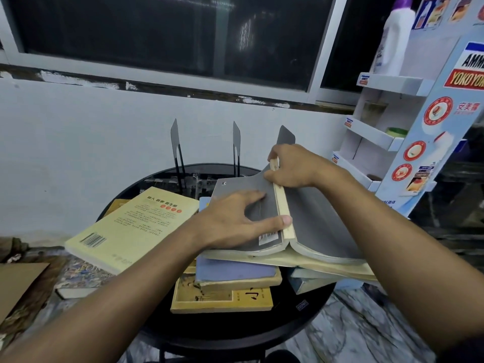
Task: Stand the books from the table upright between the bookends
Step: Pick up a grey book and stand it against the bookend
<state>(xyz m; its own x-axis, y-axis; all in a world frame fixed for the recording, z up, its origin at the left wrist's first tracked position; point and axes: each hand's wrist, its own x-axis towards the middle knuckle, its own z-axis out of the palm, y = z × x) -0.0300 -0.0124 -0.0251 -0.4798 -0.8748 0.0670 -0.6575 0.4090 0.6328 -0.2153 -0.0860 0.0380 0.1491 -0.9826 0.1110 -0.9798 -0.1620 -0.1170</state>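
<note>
Reaching out over the round black table, both your arms stretch forward from the bottom corners. On the table lies a messy pile of books, and the grey book sits on top of the pile, lying open with its pale spine up. To the left of the grey book, a yellow book lies flat with its barcode showing. Under the grey book you can see a blue book, and lower still a gold book. Behind the grey book, three thin black bookends stand up at the back of the table. Your left hand lies flat and spread wide on the grey book's cover, thumb at the spine. Your right hand curls over the far end of the spine, fingers and thumb pinching it.
</note>
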